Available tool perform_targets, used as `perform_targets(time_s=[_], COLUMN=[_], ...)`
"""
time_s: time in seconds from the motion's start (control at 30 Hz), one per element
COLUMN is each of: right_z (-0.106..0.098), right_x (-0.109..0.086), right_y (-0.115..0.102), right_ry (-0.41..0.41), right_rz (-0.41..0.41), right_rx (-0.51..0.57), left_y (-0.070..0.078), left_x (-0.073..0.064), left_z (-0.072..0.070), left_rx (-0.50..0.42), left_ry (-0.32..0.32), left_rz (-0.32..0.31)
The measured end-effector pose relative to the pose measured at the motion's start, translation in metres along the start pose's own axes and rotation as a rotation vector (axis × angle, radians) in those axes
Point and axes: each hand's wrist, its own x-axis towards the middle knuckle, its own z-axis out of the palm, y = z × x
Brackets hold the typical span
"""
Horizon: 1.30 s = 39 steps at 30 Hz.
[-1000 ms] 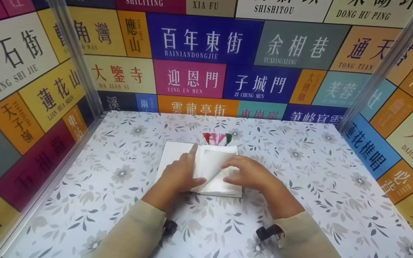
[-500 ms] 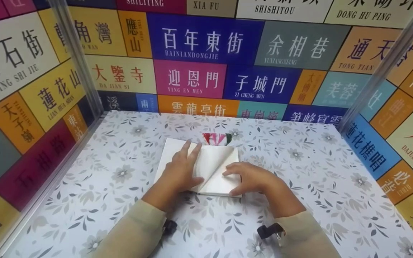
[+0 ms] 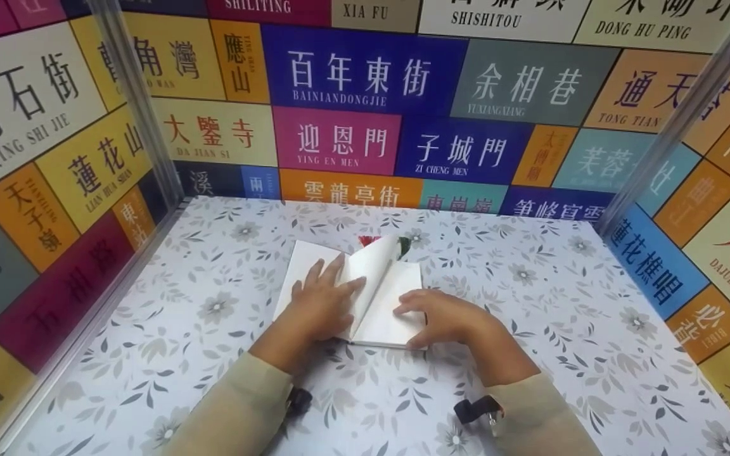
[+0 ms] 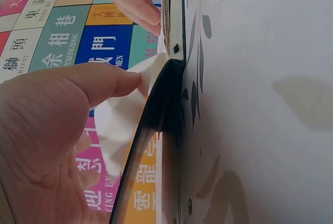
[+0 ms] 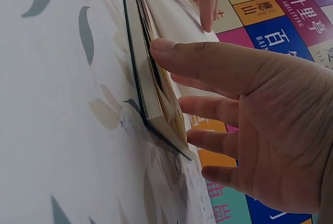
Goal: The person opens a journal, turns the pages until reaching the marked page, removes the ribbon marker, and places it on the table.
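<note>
A small book with blank white pages (image 3: 393,316) lies spread on the table, and a lifted leaf (image 3: 371,269) curls up near its middle. Spread over the left page is my left hand (image 3: 319,304), its index finger touching the lifted leaf. My right hand (image 3: 457,316) rests at the right side, fingertips on the page and thumb near the lower corner. The right wrist view shows that thumb (image 5: 171,52) against the thick page block (image 5: 151,99), fingers fairly straight. In the left wrist view the dark cover (image 4: 166,89) stands tilted beside my left hand (image 4: 47,115).
Red (image 3: 365,240) and dark green (image 3: 405,244) tassels lie just behind the book. The table (image 3: 213,367) has a white leaf-and-flower cloth. Coloured panels with Chinese lettering (image 3: 365,69) surround it at the back and sides, with clear corner posts.
The lifted leaf has swung up and leftward from the right side, now covering the pink tassels. My left index finger has shifted right onto it. My right hand has moved slightly toward the lower right corner.
</note>
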Motion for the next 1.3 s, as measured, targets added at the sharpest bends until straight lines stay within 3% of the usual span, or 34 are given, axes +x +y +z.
perform_targets(time_s=[0.33,0.53,1.3], right_z=[0.0004,0.0006,0.0008], right_x=[-0.0007,-0.0014,-0.0016], right_y=[-0.0016,-0.0024,-0.0033], right_ry=[-0.001,0.002,-0.016], right_rz=[0.001,-0.002,0.018], right_rx=[0.001,-0.008,-0.018], left_y=[-0.0019,-0.0028,-0.0063], left_x=[-0.0024,-0.0016,0.0008], left_z=[0.0008,0.0018,0.0031], left_rx=[-0.044,0.003,0.017], left_ry=[-0.032,-0.043,-0.064], left_rz=[0.034,0.046,0.000])
